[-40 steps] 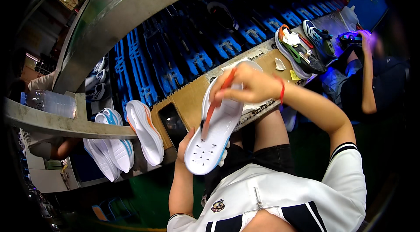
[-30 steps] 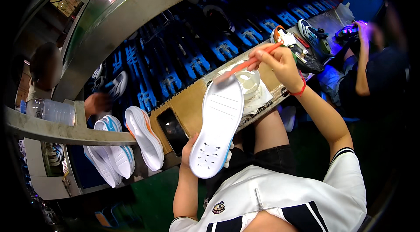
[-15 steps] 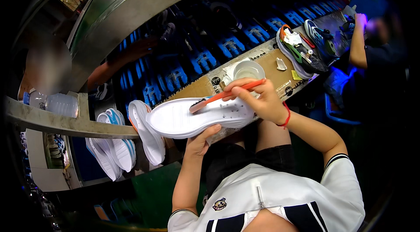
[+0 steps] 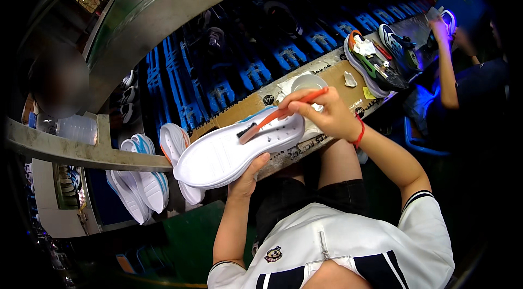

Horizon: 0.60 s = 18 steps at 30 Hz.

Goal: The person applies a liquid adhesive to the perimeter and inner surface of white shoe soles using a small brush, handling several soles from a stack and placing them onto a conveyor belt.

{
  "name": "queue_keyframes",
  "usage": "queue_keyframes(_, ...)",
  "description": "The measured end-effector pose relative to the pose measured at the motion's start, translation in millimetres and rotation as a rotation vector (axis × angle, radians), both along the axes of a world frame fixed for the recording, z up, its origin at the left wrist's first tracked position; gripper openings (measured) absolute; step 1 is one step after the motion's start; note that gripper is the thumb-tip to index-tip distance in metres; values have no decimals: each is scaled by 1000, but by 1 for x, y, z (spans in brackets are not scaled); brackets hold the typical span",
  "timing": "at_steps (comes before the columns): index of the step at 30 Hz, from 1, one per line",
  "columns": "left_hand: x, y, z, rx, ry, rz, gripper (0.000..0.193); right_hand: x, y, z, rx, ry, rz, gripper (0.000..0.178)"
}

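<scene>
A white shoe sole [image 4: 218, 154] with a blue edge is tilted in front of me, its inner face up and dotted with small holes near one end. My left hand [image 4: 248, 175] grips its near edge, thumb on the rim and the other fingers hidden beneath. In my right hand [image 4: 327, 114] is a brush with an orange handle [image 4: 268, 120], held like a pen. Its dark bristles touch the inside of the sole around the middle. Just beyond my right hand stands a white bowl [image 4: 308, 83], partly covered by the hand.
More white soles [image 4: 143, 174] lie to the left beside a metal bar [image 4: 98, 155]. A shoe with an orange toe [image 4: 373, 65] and other shoes rest at the right of the cardboard-covered bench [image 4: 343, 74]. Blue racks [image 4: 256, 74] run behind. A co-worker's arm [image 4: 448, 65] is at far right.
The sole has tilted, its left end dropping nearer to me and partly covering the sole behind. The brush remains on it. At right, the co-worker's hand has moved and now holds a lit shoe.
</scene>
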<state>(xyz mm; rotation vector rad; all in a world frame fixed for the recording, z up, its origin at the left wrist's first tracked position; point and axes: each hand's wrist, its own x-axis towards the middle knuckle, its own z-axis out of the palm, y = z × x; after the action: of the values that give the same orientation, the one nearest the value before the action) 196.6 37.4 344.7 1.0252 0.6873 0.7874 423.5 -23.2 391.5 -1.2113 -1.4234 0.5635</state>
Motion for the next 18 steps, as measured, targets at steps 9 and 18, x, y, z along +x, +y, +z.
queue_keyframes(9, -27, 4, -31, 924, 633, 138, 67, 26, -20, -19, -154, 7, -180, 21)
queue_keyframes(18, -30, 11, -23, 493, 280, 98, 55, -27, -31, -24, -182, 266, -107, 24)
